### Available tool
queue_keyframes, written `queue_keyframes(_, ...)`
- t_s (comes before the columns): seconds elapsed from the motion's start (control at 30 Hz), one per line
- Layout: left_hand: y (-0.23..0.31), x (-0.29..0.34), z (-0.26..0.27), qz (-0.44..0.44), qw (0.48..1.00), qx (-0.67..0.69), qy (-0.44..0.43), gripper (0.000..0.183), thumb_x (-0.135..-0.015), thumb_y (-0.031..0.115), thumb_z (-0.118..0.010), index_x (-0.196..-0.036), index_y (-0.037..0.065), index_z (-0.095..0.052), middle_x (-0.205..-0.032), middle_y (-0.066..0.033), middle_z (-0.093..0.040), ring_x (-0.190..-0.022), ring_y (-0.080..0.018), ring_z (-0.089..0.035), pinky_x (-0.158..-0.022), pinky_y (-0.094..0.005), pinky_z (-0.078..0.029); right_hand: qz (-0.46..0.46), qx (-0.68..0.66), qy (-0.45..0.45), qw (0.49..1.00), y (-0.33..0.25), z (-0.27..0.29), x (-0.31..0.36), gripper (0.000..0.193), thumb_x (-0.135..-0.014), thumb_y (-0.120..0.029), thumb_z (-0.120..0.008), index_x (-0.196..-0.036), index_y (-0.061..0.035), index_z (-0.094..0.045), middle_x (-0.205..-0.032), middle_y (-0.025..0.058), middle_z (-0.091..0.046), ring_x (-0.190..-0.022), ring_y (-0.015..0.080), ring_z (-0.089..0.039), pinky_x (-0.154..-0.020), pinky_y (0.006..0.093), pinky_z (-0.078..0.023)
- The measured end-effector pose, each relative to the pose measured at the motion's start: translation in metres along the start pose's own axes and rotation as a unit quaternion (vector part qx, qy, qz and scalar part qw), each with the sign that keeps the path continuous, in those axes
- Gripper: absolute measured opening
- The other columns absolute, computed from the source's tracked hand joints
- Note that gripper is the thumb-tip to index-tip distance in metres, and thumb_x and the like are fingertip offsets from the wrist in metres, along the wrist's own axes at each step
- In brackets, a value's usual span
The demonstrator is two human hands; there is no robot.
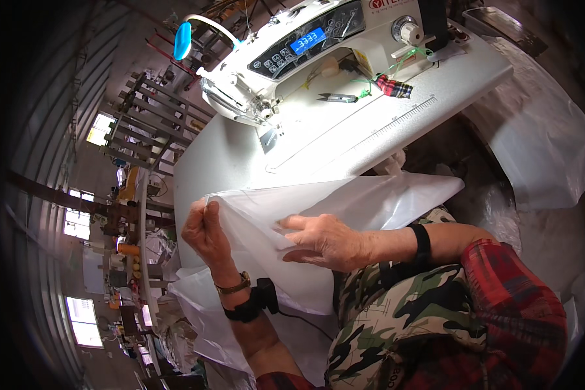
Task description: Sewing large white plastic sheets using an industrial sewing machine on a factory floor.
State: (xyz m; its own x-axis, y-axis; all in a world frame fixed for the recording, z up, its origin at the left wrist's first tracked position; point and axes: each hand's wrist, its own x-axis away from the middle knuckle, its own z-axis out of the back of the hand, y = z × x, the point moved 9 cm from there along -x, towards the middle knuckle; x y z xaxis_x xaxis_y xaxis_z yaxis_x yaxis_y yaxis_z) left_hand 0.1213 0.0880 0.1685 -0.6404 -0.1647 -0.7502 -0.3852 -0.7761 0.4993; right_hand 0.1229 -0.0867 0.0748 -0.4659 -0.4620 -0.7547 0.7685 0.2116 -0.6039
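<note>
A thin white translucent sheet is drawn across my lap and up to the front edge of the sewing table. Its upper left corner is pinched between the thumb and fingers of my left hand. My right hand lies against the middle of the sheet, fingers apart, holding nothing that I can see. Beyond both hands stands a white sewing machine, its needle area lit brightly. The sheet touches neither the needle nor the presser foot.
Thread snips and a red plaid scrap with green thread lie under the machine arm. More white sheeting hangs at the right of the table. A blue-headed lamp rises at the machine's left, and wooden racks stand farther left.
</note>
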Motion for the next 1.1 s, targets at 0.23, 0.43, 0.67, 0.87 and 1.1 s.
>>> queue_keyframes(0.23, -0.015, 0.003, 0.010, 0.016, 0.999, 0.022, 0.023, 0.041, -0.095, 0.023, -0.065, -0.066, 0.003, -0.043, -0.062, 0.0065, -0.030, -0.060, -0.0056, -0.026, -0.052, -0.0253, -0.018, -0.009, 0.017, 0.104, 0.994, -0.003, 0.034, 0.005, 0.019, -0.085, -0.018, -0.072, -0.088, -0.0025, -0.061, -0.090, 0.0104, -0.064, -0.063, 0.0255, -0.063, -0.058, 0.0343, -0.052)
queue_keyframes(0.43, 0.006, -0.003, 0.005, -0.018, 0.999, 0.013, 0.038, 0.042, -0.095, 0.023, -0.065, -0.066, 0.002, -0.042, -0.062, 0.0050, -0.029, -0.060, -0.0065, -0.025, -0.053, -0.0258, -0.019, 0.019, 0.059, 0.094, 0.994, -0.010, 0.035, 0.006, 0.024, -0.081, -0.019, -0.075, -0.080, -0.0046, -0.056, -0.079, 0.0068, -0.059, -0.065, 0.0251, -0.057, -0.060, 0.0358, -0.045)
queue_keyframes(0.67, 0.002, -0.004, 0.006, -0.019, 0.999, 0.025, 0.025, 0.041, -0.095, 0.019, -0.063, -0.066, 0.002, -0.040, -0.063, 0.0037, -0.029, -0.061, -0.0073, -0.025, -0.053, -0.0259, -0.019, 0.043, 0.104, 0.113, 0.987, -0.014, 0.030, 0.008, 0.020, -0.081, -0.014, -0.074, -0.084, -0.0057, -0.056, -0.073, 0.0055, -0.059, -0.067, 0.0258, -0.057, -0.062, 0.0373, -0.046)
queue_keyframes(0.87, 0.002, -0.005, 0.004, -0.037, 0.998, 0.037, 0.026, 0.041, -0.094, 0.019, -0.064, -0.066, 0.004, -0.038, -0.063, 0.0038, -0.027, -0.060, -0.0072, -0.023, -0.052, -0.0265, -0.017, -0.121, -0.144, 0.105, 0.977, 0.008, 0.024, 0.012, 0.019, -0.086, -0.009, -0.069, -0.094, -0.0013, -0.053, -0.069, 0.0074, -0.055, -0.059, 0.0222, -0.055, -0.059, 0.0312, -0.045)
queue_keyframes(1.1, 0.029, 0.006, 0.029, -0.065, 0.986, -0.101, 0.114, 0.026, -0.094, 0.015, -0.059, -0.075, -0.003, -0.058, -0.062, -0.0026, -0.050, -0.055, -0.0109, -0.044, -0.051, -0.0271, -0.035, -0.085, -0.053, 0.037, 0.994, -0.006, 0.053, -0.015, 0.012, -0.088, -0.005, -0.065, -0.084, 0.0025, -0.057, -0.069, 0.0122, -0.052, -0.061, 0.0250, -0.053, -0.056, 0.0354, -0.041)
